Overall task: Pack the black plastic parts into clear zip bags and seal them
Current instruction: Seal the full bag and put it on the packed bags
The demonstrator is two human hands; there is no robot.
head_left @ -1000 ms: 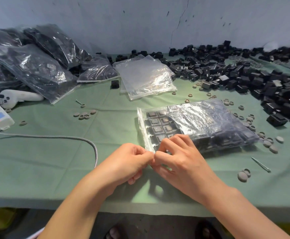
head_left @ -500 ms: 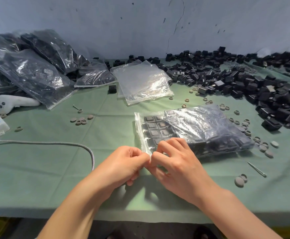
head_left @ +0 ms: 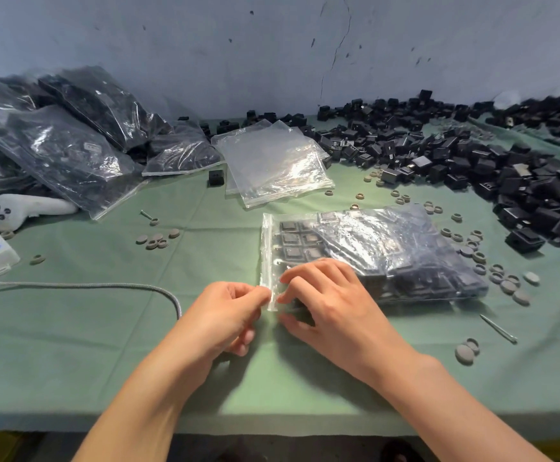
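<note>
Filled bag (head_left: 371,255): lies flat on the green cloth (head_left: 72,345), middle of the table. It is packed with rows of black parts, and its mouth is turned left.
Zip strip (head_left: 268,261): runs near-to-far along the bag's left edge. Whether its far stretch is already closed cannot be told.
Left hand (head_left: 225,318): thumb and forefinger pinch the near corner of the strip, with the other fingers curled under.
Right hand (head_left: 331,305): fingers are curled over the bag mouth just beside the left hand, and the thumb and fingertips close on the strip.
Risk, open gap: if the pinch skips a stretch while running toward the far end, the seal would probably stay part open and parts could spill out.
Risk, blocked track: the parts sit close behind the strip, so one nudged forward could wedge in it.
Risk, slipping: the slick, full bag may slide right under pressure, into the grey caps (head_left: 505,281).
Risk, puncture: a metal pin (head_left: 498,328) lies near right of the bag and could pierce the film.
Loose parts (head_left: 471,168): heaped far right.
Empty bags (head_left: 272,165): stacked beyond the filled bag.
Packed bags (head_left: 72,148): piled far left.
</note>
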